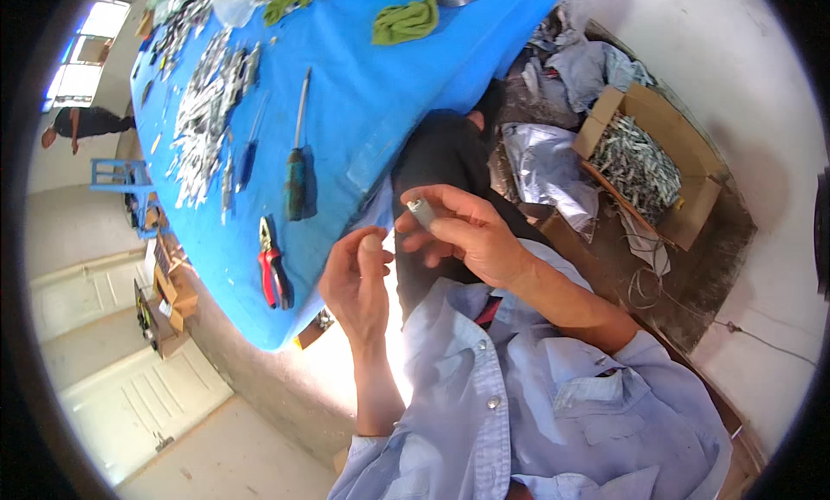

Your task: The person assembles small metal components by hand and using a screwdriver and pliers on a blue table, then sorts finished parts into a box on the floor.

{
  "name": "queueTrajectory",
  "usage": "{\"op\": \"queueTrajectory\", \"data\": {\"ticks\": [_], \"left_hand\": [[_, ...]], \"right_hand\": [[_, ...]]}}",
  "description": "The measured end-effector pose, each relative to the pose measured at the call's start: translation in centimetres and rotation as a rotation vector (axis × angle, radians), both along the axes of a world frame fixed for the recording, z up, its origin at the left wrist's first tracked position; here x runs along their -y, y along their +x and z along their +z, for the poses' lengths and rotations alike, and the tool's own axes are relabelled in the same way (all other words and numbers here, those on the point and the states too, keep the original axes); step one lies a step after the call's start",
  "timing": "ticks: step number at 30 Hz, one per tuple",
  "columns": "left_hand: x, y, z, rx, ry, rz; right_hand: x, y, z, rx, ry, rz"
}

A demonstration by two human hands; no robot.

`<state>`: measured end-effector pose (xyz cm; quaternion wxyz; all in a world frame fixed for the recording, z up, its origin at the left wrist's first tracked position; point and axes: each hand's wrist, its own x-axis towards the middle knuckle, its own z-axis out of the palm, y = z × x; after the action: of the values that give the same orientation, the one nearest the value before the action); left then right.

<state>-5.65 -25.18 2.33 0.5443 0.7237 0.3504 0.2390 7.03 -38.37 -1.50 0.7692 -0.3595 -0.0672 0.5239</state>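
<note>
My right hand (pixel 484 245) pinches a small pale cylindrical piece (pixel 421 211) between thumb and fingers, in front of my lap. One end of the piece looks whitish with a notched edge. Beside it, to the left, my left hand (pixel 353 284) is raised with thumb and fingertips drawn together; whether anything lies between them is hidden. Pliers with red and black handles (pixel 271 267) lie on the blue-covered table (pixel 346 111) left of my left hand. Farther up the table are a screwdriver with a dark teal handle (pixel 296 182) and a second, thinner screwdriver (pixel 248 163).
A pile of small silvery metal pieces (pixel 207 111) spreads over the table's left side. Green cloths (pixel 406 22) lie at its far edge. On the right, an open cardboard box (pixel 692 210) holds many similar pieces, near silvery bags (pixel 549 171). Another person (pixel 91 124) stands far left.
</note>
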Motion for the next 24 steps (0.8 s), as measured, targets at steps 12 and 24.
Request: {"op": "queueTrajectory", "data": {"ticks": [12,24], "left_hand": [[-0.1,-1.3,-0.5,0.065,-0.114,-0.003],[-0.5,-1.8,-1.7,0.073,-0.385,0.01]], "right_hand": [[-1.4,-2.0,0.6,-0.101,0.084,0.144],[-1.6,-2.5,0.2,-0.124,-0.015,0.171]]}}
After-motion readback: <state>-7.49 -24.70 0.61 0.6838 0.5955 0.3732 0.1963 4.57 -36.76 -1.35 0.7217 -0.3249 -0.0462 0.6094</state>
